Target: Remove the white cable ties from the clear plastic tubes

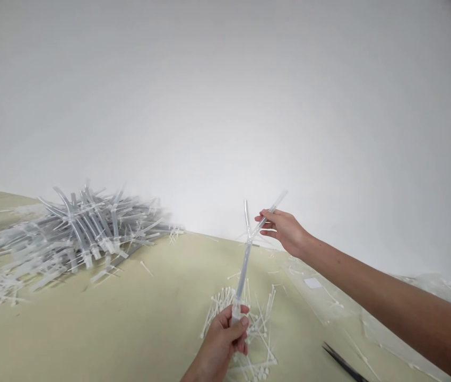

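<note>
Tubing (243,270), forked like a Y, was held up between the 2 hands, above the near part of the table (149,329). The left hand (221,339) pinched the lower end, at its whitish fitting, between thumb and fingers; the right hand (285,231) pinched the right branch, while the left branch stuck up free.

The 3 limbs already met at the fork, so the joining of this piece looked done. Thin pale strands jutted out near the fork, perhaps tie tails left uncut; whether the joints were tight could not be told. Many loose white ties (265,313) lay unused below the left hand. A large heap of similar tubes (98,223) lay at left, finished or not, I could not tell. Near the right forearm lay a dark pointed tool (339,361), untouched, and clear plastic (309,297).
</note>
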### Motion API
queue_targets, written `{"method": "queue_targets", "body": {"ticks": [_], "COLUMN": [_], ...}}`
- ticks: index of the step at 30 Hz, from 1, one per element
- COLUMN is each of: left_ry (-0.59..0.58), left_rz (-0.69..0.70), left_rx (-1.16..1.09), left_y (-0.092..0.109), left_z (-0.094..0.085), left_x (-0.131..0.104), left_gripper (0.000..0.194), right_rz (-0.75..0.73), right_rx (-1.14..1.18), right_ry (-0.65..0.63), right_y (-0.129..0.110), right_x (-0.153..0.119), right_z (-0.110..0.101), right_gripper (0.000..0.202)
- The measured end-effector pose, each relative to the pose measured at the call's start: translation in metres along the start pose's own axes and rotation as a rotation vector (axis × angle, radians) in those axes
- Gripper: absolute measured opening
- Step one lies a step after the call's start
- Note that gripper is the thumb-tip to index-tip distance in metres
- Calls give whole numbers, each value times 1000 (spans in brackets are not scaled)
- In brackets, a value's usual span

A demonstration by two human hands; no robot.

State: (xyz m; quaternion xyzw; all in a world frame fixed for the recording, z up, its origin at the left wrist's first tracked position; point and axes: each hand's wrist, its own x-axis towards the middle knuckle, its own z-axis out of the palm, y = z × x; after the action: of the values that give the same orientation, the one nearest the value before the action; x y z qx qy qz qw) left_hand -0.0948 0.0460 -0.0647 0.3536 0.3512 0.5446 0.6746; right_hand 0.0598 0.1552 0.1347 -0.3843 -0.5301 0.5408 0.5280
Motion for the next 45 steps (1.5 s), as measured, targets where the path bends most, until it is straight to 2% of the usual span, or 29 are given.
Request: {"method": "queue_targets", "body": {"ticks": [5,11,16,30,37,45], "left_ry": [-70,-151,-228,-290,-285,-187], "left_rz": [-16,9,-36,-46,-38,-20], "left_rx": [4,-61,-151,-221,-308,-310], "left_y": [4,7,11,18,22,23], "left_z": [2,8,7,6,4,2], "left_x": [-2,-8,-13,-16,-15,-13], "left_gripper": [52,42,39,38,34,25], "right_rz": [-4,22,20,6,4,5], "right_rx": [9,29,40,33,41,23], "right_ry": [-27,-17,-5,-70,-76,-70], "right_y": [1,-1,-7,-14,-19,-27], "right_x": [6,11,11,14,18,24], "right_z": [0,-3,-2,10,20,27], "right_gripper": [8,8,8,8,6,4]}}
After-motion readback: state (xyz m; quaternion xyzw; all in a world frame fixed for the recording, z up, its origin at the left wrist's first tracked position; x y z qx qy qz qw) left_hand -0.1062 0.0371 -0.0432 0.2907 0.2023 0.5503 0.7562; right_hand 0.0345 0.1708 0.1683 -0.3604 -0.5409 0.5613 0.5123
